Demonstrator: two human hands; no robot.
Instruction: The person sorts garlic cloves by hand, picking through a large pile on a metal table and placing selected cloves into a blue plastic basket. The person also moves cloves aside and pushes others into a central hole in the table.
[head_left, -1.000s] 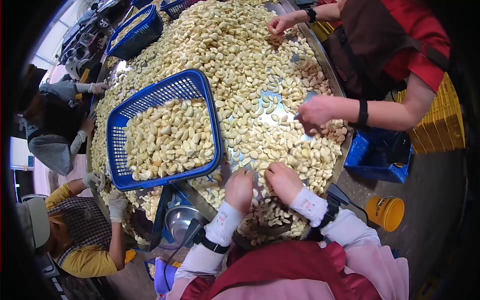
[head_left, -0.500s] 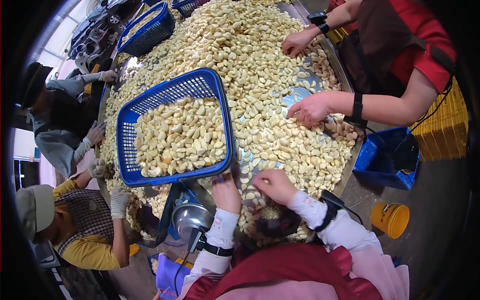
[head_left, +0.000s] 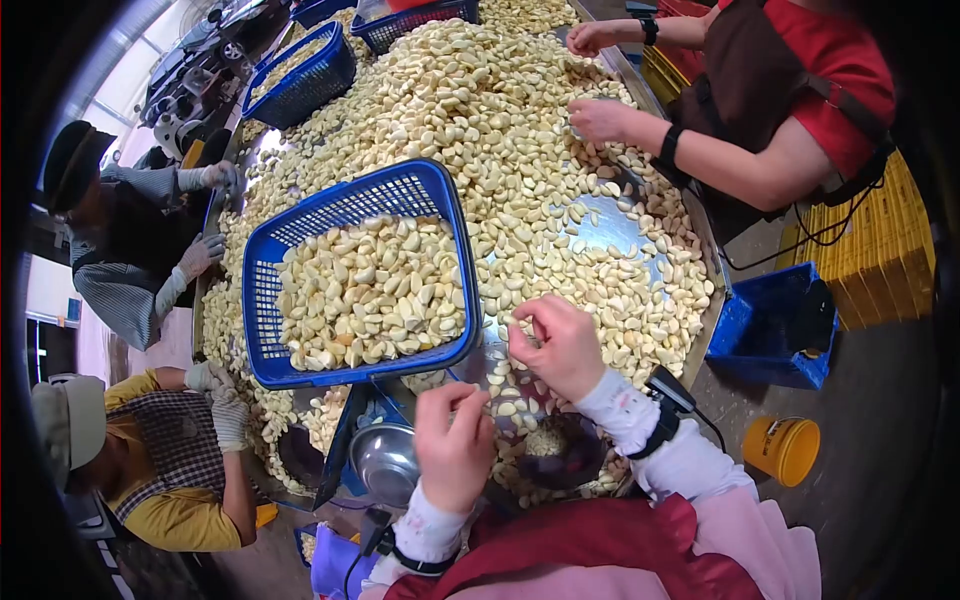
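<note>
Pale peeled cloves, garlic by their look, lie heaped over a metal table (head_left: 607, 226). A blue basket (head_left: 462, 262) holds many more of them, left of centre. Below its lower right corner is my left hand (head_left: 455, 440), thumb and forefinger pinched; whatever is between them is too small to name. My right hand (head_left: 556, 345) is raised over the cloves to the right of the basket, its fingers curled and thumb near the forefinger, also with contents I cannot make out. Beside my left wrist sits a round metal bowl (head_left: 386, 462). A dark bowl (head_left: 562, 462) lies below my right hand.
A co-worker in red (head_left: 830, 80) reaches over the table from the right. Two gloved co-workers stand at the left. More blue baskets (head_left: 305, 88) sit at the far side. A blue bin (head_left: 765, 340) and a yellow bucket (head_left: 782, 450) are on the floor at right.
My left hand has come out from by the basket's edge, down towards me. My right hand has risen slightly. The co-worker's hands at the right have moved farther up the table.
</note>
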